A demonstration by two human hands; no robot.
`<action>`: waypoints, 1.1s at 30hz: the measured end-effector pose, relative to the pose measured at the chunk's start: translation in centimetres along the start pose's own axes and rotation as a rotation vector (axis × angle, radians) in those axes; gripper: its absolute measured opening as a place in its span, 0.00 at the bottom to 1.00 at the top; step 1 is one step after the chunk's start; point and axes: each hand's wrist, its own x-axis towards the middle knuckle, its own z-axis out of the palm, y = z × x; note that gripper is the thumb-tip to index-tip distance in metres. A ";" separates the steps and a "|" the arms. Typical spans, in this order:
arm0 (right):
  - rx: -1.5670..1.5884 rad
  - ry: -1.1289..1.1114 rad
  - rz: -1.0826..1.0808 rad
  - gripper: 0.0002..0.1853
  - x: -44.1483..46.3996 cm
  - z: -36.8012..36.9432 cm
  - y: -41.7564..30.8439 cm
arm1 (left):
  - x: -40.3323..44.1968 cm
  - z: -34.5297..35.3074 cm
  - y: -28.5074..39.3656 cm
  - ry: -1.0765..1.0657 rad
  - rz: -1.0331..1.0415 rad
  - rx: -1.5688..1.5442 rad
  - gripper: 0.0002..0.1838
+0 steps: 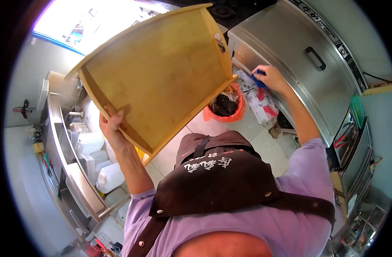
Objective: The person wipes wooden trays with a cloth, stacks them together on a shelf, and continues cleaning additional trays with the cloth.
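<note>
My left hand [113, 126] grips the near left side of a wooden tray [155, 77], its thumb over the raised edge. The tray is tilted in the air in front of me, its flat inner face showing, with a cut-out handle on the far right side. My right hand [271, 79] is off to the right of the tray, closed around a blue cloth [259, 79], most of it hidden by the fingers. The hand and cloth are apart from the tray, close to the front of the steel appliance.
Below the tray's right corner stands a bin [243, 103] with a red bag and dark waste. A steel appliance [286, 43] with a black handle fills the right. White plastic jugs [110, 177] sit under a counter at left. Stained cardboard [262, 109] lies near the bin.
</note>
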 end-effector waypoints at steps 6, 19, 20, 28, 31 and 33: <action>-0.294 0.369 -0.199 0.11 1.0 6.4 -5.2 | 0.1 0.7 -0.1 -0.034 0.060 0.030 0.23; 0.055 -0.018 -0.809 0.09 -6.3 14.5 -20.1 | -0.1 5.3 -2.2 -0.074 0.073 0.183 0.21; 0.186 -0.018 -0.855 0.10 -6.9 14.0 -20.8 | 0.2 4.8 -2.6 -0.069 0.062 0.162 0.21; -0.342 0.188 -0.101 0.16 0.9 8.0 -5.2 | -0.1 3.9 -1.8 -0.098 0.107 -0.010 0.21; -0.371 0.071 -0.161 0.15 1.4 7.7 -6.0 | 0.6 3.5 -1.7 -0.157 0.092 -0.019 0.19; -0.281 0.017 -0.299 0.15 -0.5 9.3 -8.9 | 0.4 4.5 -1.4 -0.183 0.113 -0.001 0.17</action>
